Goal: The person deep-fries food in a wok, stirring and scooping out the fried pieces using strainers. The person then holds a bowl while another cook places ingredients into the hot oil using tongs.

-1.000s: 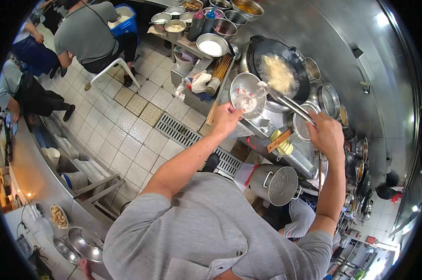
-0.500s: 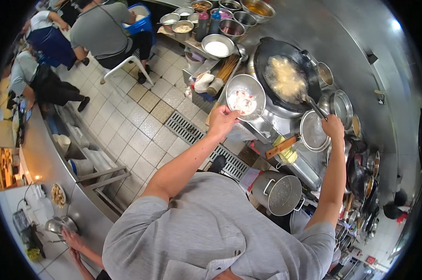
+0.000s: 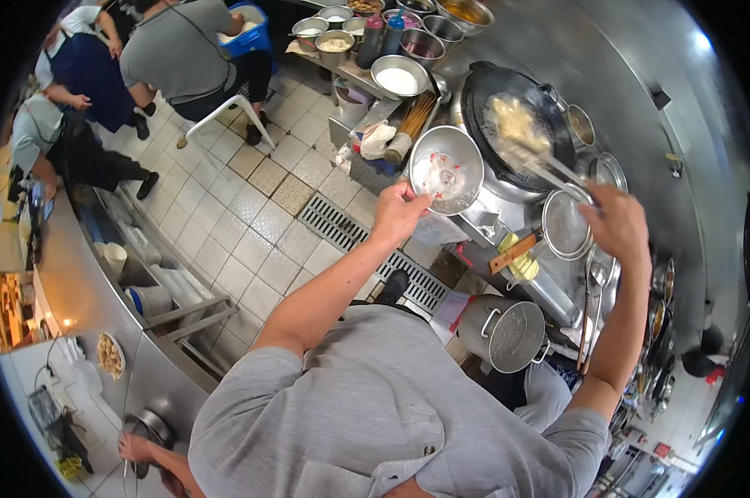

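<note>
My left hand [image 3: 401, 212] grips the rim of a metal bowl [image 3: 423, 149], thumb on the inside. A little white mixture with red bits [image 3: 443, 176] lies in it. The bowl is tilted beside a black wok [image 3: 478, 108], not over its middle. Golden pieces of food [image 3: 516, 123] bubble in the wok's oil. My right hand [image 3: 620, 222] is closed around long metal tongs [image 3: 567, 173], smeared by motion, whose tips reach over the wok's near edge. Below that hand rests a round strainer [image 3: 564, 224] with a wooden handle [image 3: 514, 252].
Metal bowls of ingredients [image 3: 395, 76] and squeeze bottles [image 3: 393, 33] stand on the far counter. A large pot [image 3: 514, 336] sits near my body. Several co-workers [image 3: 175, 62] are on the left. A floor drain [image 3: 332, 222] runs across the tiles.
My right hand has moved to the right and down with the tongs. The bowl holds less white mixture and has shifted slightly right. The food in the wok looks more broken up.
</note>
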`<state>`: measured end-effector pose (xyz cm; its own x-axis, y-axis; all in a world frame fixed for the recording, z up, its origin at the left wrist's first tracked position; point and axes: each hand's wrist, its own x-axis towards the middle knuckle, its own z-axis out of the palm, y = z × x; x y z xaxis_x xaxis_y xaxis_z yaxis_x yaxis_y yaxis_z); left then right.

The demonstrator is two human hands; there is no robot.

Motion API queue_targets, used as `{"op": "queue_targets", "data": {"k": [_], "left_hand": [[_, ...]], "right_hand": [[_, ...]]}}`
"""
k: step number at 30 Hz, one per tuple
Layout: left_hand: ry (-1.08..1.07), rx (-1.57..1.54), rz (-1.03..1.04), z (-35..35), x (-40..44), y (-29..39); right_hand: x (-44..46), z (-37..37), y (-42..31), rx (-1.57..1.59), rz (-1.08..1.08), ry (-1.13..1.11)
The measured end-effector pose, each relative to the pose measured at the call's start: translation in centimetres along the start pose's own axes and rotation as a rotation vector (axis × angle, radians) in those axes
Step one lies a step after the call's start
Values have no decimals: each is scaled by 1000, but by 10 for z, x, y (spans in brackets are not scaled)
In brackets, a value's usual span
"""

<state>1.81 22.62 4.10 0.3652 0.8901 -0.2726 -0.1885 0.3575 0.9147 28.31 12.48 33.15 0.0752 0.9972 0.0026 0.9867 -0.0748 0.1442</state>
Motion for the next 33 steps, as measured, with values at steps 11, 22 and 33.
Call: {"op": "queue_targets", "data": {"k": [11, 22, 33], "left_hand": [[85, 242, 197, 34, 8, -7], [88, -29, 124, 85, 51, -30], [121, -130, -10, 61, 26, -12]], "right_hand": [[-6, 31, -51, -195, -140, -122], [-6, 57, 92, -177, 146, -29], [20, 144, 170, -132, 598, -148]]}}
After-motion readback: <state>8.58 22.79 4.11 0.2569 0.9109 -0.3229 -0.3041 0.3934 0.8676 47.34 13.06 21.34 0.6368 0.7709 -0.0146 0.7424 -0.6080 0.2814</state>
